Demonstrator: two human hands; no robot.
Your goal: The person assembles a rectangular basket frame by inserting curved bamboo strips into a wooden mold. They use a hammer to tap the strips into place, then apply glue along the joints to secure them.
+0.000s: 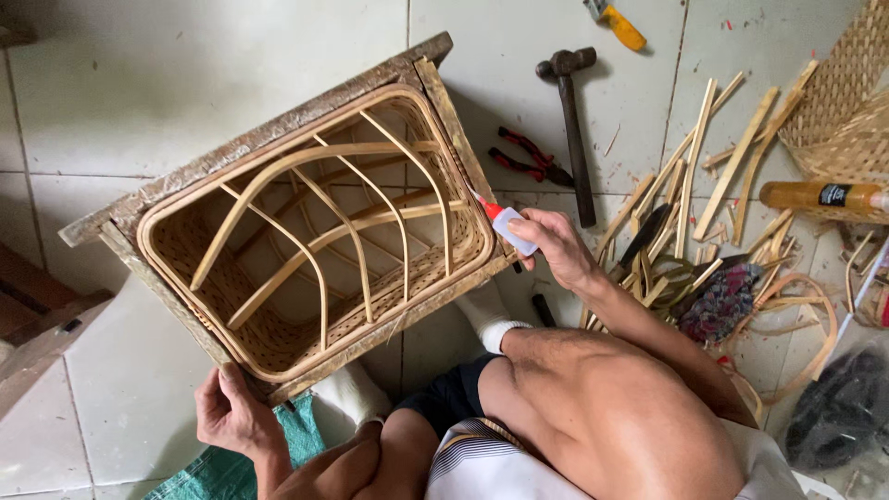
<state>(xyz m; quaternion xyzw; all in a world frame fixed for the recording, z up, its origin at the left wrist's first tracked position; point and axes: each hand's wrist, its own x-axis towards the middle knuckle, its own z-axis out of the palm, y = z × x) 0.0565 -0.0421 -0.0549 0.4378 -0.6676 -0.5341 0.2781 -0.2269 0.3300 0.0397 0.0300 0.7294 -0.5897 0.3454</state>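
Observation:
A rectangular wooden frame (278, 125) with a woven rattan basket (185, 245) and curved cane ribs inside stands tilted on the tiled floor between my legs. My left hand (231, 417) grips the frame's near bottom corner. My right hand (556, 245) holds a small white glue bottle (512, 230) with a red nozzle. The nozzle tip touches the frame's right edge, beside the basket rim.
A hammer (574, 130) and red-handled pliers (528, 157) lie on the tiles behind the frame. Loose cane strips (704, 176) are scattered to the right, with an orange bottle (820, 196), woven baskets (847, 102) and a dark bag (838, 407). A yellow-handled tool (619, 26) lies at the top.

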